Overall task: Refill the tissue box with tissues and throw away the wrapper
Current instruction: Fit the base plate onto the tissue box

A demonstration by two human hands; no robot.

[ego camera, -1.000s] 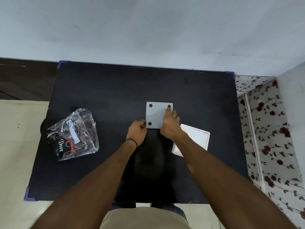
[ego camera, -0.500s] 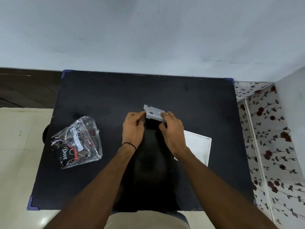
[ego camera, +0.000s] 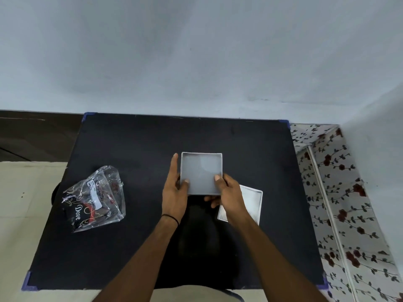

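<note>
Box (ego camera: 201, 171) — empty, open side up, over mid-table (ego camera: 130, 138) — is pinched at its near corners by left hand (ego camera: 174, 192) and right hand (ego camera: 229, 192), thumbs inside; judged light, stiff, thin-walled, best held by opposite walls.

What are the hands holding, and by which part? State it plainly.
Both hold the open white box: the left hand grips its left wall, the right hand its near-right corner, thumbs over the rim.
</note>
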